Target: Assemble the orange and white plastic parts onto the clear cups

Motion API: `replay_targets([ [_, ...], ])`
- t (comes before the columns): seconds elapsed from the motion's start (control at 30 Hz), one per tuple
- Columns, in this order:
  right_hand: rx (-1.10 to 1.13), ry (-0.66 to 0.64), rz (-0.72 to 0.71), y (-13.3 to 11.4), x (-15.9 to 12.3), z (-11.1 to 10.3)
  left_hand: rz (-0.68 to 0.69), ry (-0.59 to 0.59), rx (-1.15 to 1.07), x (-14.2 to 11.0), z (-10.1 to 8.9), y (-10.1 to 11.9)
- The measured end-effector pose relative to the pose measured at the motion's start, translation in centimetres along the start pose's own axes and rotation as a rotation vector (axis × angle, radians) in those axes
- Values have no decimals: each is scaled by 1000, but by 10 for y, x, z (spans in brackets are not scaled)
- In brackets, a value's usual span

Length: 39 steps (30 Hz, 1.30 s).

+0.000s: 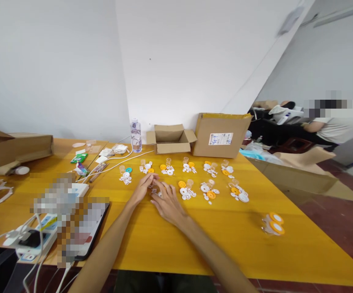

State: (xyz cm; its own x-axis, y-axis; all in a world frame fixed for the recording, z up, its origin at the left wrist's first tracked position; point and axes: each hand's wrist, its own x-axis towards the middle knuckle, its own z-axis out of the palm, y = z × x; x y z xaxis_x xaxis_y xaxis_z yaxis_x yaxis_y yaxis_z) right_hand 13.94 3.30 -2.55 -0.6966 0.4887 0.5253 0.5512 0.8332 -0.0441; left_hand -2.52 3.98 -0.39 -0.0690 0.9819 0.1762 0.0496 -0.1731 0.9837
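Note:
My left hand and my right hand meet over a small group of parts on the yellow table. Bent together at the tips, my left fingers close on something too small to make out. My right fingers are spread and curved over white discs, partly hiding them. Around my hands lie similar groups, each with a clear plastic cup, a coloured ring lid and white perforated pieces. One group on the left has a teal lid.
Two orange-lidded cups stand at the right. Behind are an open carton, a closed carton and a water bottle. A phone or tablet, power strip and cables lie left. A person sits far right.

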Motion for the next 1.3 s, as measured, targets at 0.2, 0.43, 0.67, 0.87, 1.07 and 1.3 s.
replay_targets([
  [0.2, 18, 51, 61, 4, -12, -8, -20, -1, 1, -1, 0, 1],
  [0.43, 7, 63, 101, 5, -16, -7, -6, -15, 38, 0, 0, 0],
  [0.67, -44, 91, 142, -5, 7, 4, -7, -6, 79, -2, -1, 2],
  [0.87, -19, 59, 144, -1, -6, -3, -17, -19, 81, -2, -1, 1],
  [1.07, -23, 54, 146, 6, -37, -12, -26, -38, 75, -1, 0, -6],
  [1.3, -36, 52, 242, 18, -36, -9, -15, -68, 67, -2, 1, -7],
])
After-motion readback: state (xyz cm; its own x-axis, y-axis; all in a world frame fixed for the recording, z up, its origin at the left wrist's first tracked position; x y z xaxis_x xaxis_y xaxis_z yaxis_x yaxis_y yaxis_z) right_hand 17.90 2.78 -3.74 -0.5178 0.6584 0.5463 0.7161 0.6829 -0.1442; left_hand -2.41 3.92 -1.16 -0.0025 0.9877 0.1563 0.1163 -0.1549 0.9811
